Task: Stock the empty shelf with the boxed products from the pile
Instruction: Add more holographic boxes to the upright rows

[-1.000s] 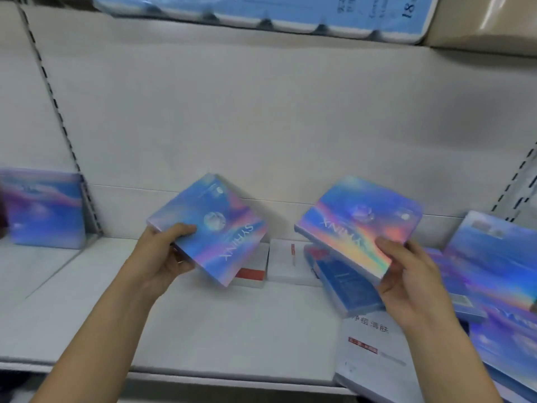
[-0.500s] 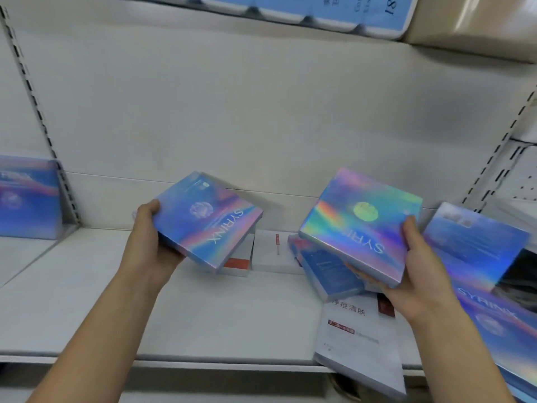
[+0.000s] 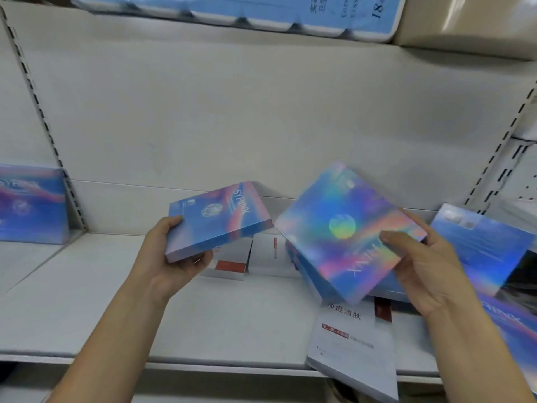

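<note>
My left hand (image 3: pixel 171 258) grips a flat blue-pink holographic box (image 3: pixel 216 221) by its near left corner, holding it above the white shelf (image 3: pixel 87 301). My right hand (image 3: pixel 422 267) holds a second, shinier holographic box (image 3: pixel 343 231), tilted, thumb on its face. Under and to the right of it lies the pile of similar blue boxes (image 3: pixel 482 245). Both held boxes nearly touch at mid-shelf.
White boxes with red labels (image 3: pixel 232 263) lie flat at the shelf's back. A white box with Chinese print (image 3: pixel 354 344) overhangs the front edge. One holographic box (image 3: pixel 32 205) stands in the left bay. Blue tissue packs (image 3: pixel 261 10) sit on the upper shelf.
The left box has turned flatter and shifted right. My right hand has rotated its box, thumb now on the face, and brought it closer to the left box.
</note>
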The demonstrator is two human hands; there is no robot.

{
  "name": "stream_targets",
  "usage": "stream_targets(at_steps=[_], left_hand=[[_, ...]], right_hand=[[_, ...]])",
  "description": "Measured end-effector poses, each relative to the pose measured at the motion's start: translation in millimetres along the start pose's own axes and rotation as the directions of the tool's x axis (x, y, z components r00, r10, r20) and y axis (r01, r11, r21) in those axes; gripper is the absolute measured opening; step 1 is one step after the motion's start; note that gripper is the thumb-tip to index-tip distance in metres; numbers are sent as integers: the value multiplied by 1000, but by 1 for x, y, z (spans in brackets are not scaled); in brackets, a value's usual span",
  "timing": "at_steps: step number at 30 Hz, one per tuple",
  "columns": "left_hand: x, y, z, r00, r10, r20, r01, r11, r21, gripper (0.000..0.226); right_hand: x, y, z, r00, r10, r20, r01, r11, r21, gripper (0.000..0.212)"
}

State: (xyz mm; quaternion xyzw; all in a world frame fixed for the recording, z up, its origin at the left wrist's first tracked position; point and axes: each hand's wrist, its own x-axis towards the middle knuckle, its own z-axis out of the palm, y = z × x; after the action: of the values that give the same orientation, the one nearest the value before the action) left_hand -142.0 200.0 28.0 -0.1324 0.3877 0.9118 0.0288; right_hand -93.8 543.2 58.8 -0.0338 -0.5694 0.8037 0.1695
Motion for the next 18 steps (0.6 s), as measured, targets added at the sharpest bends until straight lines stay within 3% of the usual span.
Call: stream_targets(at_steps=[4,10,14,18], left_hand=[[2,2,-2,999,47,-9,-47,997,-53,21],[-7,8,-4,979,135,154,-129,991,-46,42],[-10,11,-7,980,125,153,-116,991,-63,43],[-13,19,-19,990,99,103,-86,989,-122,32]], right_hand=[[4,5,-4,989,101,-108,-86,988,131,13],[7,12,5,969,213,-124,-187,963,194,31],[8,14,13,943,331,-9,-327,934,146,32],[5,22,21,942,336,20,-336,942,-6,23]])
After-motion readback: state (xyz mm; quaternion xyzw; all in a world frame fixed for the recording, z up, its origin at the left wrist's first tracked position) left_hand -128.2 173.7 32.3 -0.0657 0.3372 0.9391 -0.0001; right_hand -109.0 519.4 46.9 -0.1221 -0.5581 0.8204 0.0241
